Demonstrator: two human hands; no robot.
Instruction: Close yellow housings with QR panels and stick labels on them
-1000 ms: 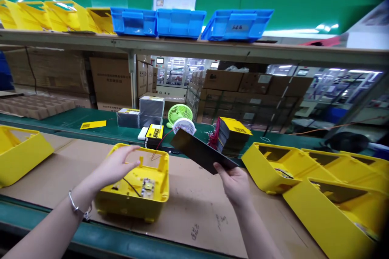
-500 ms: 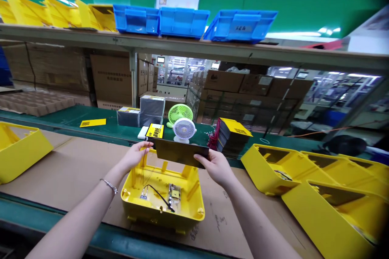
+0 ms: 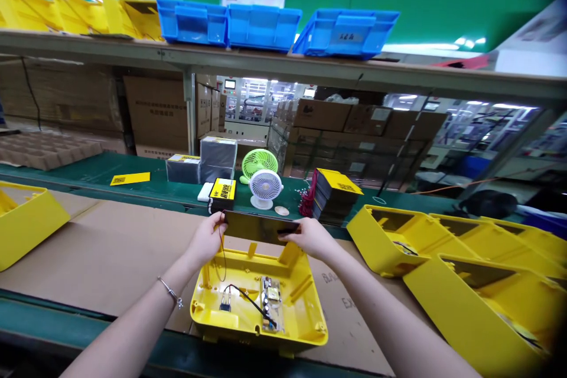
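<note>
A flat black panel [image 3: 259, 226] stands on edge over the far rim of an open yellow housing [image 3: 259, 298]. My left hand [image 3: 208, 239] grips the panel's left end and my right hand [image 3: 310, 236] grips its right end. Inside the housing lie a small circuit board [image 3: 270, 295] and black and red wires [image 3: 237, 290]. The housing rests on a sheet of brown cardboard [image 3: 110, 248] near the bench's front edge.
More yellow housings sit at the right [image 3: 398, 239] and far left [image 3: 24, 221]. Behind are a stack of black panels with yellow labels [image 3: 334, 195], two small fans [image 3: 264, 184] and grey boxes [image 3: 217, 156]. Blue bins [image 3: 266, 25] line the shelf above.
My right hand swung the black panel from a tilted hold at the right to level over the housing's far rim, and my left hand took its other end. The housing now lies nearer the middle.
</note>
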